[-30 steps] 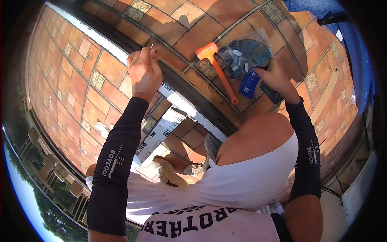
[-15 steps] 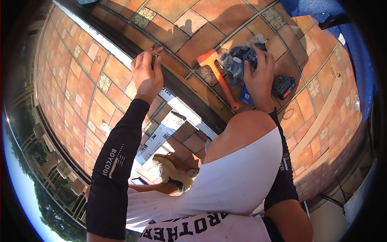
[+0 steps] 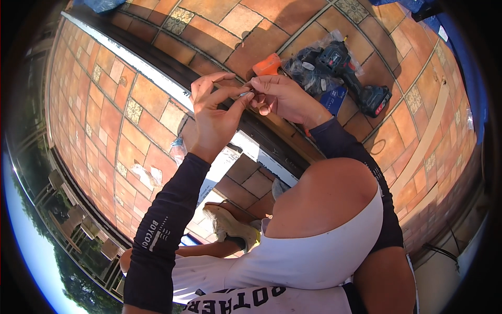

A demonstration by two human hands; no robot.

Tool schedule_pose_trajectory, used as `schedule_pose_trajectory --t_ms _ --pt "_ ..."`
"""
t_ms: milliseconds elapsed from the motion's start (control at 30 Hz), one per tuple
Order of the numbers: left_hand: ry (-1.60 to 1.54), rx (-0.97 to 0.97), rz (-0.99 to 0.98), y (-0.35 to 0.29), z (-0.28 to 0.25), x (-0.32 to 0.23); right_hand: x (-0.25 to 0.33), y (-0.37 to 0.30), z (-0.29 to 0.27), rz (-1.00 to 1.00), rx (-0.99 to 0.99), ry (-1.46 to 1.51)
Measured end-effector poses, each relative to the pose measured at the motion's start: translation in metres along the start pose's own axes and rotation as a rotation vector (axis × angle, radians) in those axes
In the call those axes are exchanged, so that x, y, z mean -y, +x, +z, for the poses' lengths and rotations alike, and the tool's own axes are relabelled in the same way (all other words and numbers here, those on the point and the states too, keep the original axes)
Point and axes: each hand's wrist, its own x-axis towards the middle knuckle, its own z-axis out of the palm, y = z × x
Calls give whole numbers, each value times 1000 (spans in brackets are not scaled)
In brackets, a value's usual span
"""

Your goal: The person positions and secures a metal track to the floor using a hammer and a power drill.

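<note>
**Between two hands, a tiny screw**

At the middle top, the screw (image 3: 244,94) sits pinched between the left hand (image 3: 214,118) and the right hand (image 3: 280,97), both closed on it with fingertips. It looks small, hard, light and easy to drop, so hold it by the ends. At 2 o'clock from it a clear bag (image 3: 314,68) holds small parts. Beside the bag lie a drill (image 3: 361,78) and an orange hammer (image 3: 267,65) on the tiles (image 3: 246,36).
</note>
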Motion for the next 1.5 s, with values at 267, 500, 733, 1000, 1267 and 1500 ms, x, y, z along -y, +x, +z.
schedule_pose_trajectory --t_ms 267,500,733,1000,1267,1500 --pt "175 263 104 0 -24 1 -24 -8 -40 -112 -154 -611" --pt "200 161 -154 -67 -88 29 -60 -9 -46 -141 -214 -1465" --pt "262 652 -491 -182 -110 25 -68 4 -66 -76 -77 -1453" --pt "200 486 -539 -191 -93 28 -65 -1 -56 -53 45 -1438" --pt "220 536 -637 -179 -85 25 -63 3 -67 7 -86 -1464" --pt "231 567 -656 -171 -81 20 -54 3 -64 43 -59 -1557"
